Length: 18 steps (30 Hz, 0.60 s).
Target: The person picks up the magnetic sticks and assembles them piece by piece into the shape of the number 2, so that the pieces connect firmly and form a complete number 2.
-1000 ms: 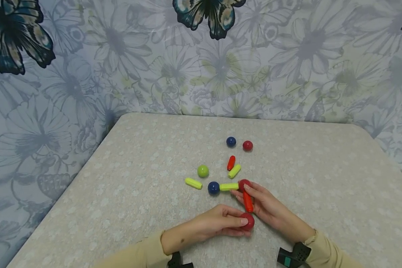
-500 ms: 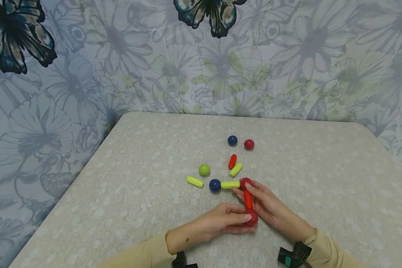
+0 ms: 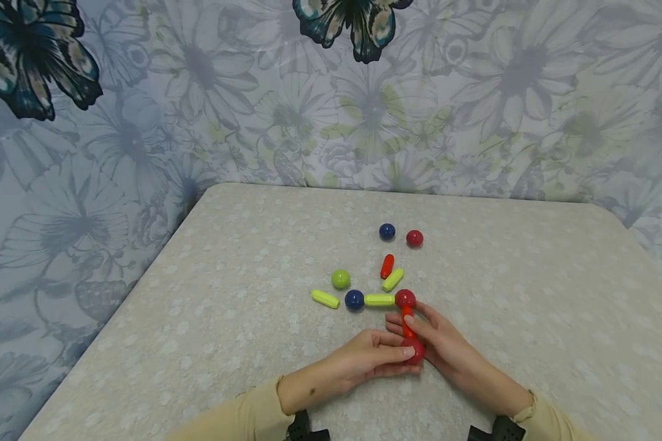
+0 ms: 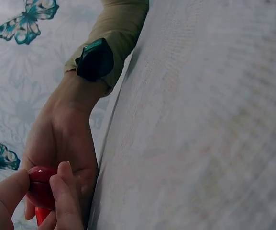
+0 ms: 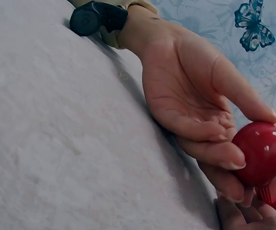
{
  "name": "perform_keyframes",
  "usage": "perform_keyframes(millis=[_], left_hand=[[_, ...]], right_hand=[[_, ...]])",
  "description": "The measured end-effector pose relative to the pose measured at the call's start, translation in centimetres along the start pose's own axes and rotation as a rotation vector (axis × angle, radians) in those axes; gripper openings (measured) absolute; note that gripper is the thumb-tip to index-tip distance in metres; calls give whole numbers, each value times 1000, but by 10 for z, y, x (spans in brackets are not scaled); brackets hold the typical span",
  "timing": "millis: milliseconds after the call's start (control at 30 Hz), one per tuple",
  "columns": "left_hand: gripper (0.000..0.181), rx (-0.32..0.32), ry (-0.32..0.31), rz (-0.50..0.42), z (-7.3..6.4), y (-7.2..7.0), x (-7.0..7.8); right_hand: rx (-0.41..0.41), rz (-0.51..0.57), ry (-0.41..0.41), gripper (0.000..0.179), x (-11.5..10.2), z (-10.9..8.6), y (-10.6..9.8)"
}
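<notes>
A joined chain of toy building pieces lies in the middle of the head view: a blue ball (image 3: pixel 355 300), a yellow-green rod (image 3: pixel 379 300), a red corner ball (image 3: pixel 405 299), a red rod (image 3: pixel 407 324) and a nearer red ball (image 3: pixel 415 351). My left hand (image 3: pixel 364 357) pinches the nearer red ball between thumb and fingers; the right wrist view shows this red ball (image 5: pixel 260 152) meeting the rod's end. On the red rod, my right hand (image 3: pixel 447 343) has its thumb on top and fingers behind. The left wrist view has the red ball (image 4: pixel 41 186) before the right palm.
Loose on the table (image 3: pixel 529 294) are a green ball (image 3: pixel 341 279), a yellow-green rod (image 3: pixel 325 299) to the left, and another yellow-green rod (image 3: pixel 393 280) against a red rod (image 3: pixel 387 266). Farther back sit a blue ball (image 3: pixel 387 231) and a red ball (image 3: pixel 414 238).
The nearer red ball, held by my left hand, has come up against the red rod's end. My right hand has shifted its grip from the red corner ball to the red rod.
</notes>
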<state>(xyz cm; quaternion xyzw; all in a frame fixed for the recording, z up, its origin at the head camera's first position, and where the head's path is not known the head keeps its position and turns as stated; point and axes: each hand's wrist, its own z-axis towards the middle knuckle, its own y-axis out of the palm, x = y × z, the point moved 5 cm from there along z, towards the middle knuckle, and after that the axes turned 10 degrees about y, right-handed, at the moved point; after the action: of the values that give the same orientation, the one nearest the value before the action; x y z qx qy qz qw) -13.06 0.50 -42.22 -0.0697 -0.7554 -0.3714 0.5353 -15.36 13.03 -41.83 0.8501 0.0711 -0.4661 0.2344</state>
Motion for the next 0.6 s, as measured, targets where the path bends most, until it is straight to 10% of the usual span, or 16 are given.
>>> perform_keyframes(millis=[367, 500, 600], left_hand=[[35, -66, -58, 98, -15, -5, 5], [33, -113, 179, 554, -26, -29, 40], [32, 59, 427, 1088, -38, -56, 81]], right_hand=[[98, 157, 40, 66, 6, -8, -11], [126, 215, 68, 67, 7, -9, -13], [115, 231, 71, 67, 6, -11, -14]])
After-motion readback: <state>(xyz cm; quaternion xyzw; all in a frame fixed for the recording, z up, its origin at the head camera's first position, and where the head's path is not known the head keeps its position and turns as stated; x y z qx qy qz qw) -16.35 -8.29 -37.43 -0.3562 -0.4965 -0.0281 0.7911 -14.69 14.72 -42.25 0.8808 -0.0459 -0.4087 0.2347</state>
